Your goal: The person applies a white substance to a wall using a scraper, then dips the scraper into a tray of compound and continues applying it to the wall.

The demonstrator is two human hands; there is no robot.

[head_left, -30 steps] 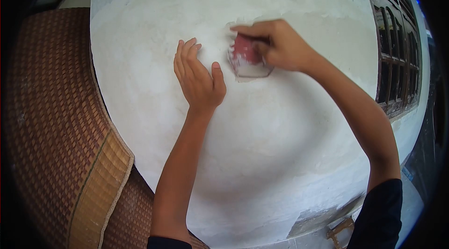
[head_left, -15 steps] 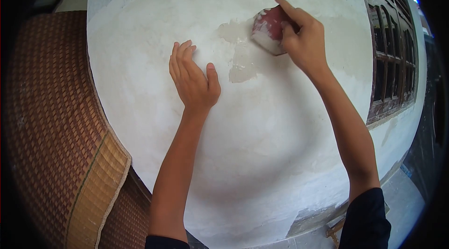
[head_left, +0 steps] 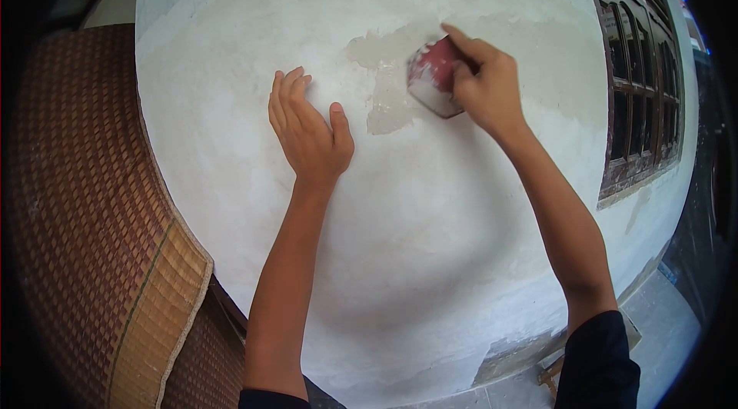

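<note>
In the head view, my right hand [head_left: 490, 86] grips a red putty scraper [head_left: 435, 74] smeared with white putty. Its blade lies against the pale wall [head_left: 415, 224], at the right side of a damp-looking greyish patch [head_left: 390, 111]. That patch has an irregular outline and reaches up and to the left of the scraper. To the left, my left hand [head_left: 311, 132] rests by the wall with fingers stretched and thumb apart, holding nothing. Whether its palm touches the wall is hard to make out.
A woven brown mat [head_left: 84, 178] hangs along the left side. On the right is a dark wooden window [head_left: 642, 90] with panes set into the wall. Low at the right, a wooden piece [head_left: 550, 375] stands near the grey floor [head_left: 661, 317], partly behind my sleeve.
My right hand and the scraper have moved down the wall. My left hand keeps its pose, and the whole view has shifted slightly.
</note>
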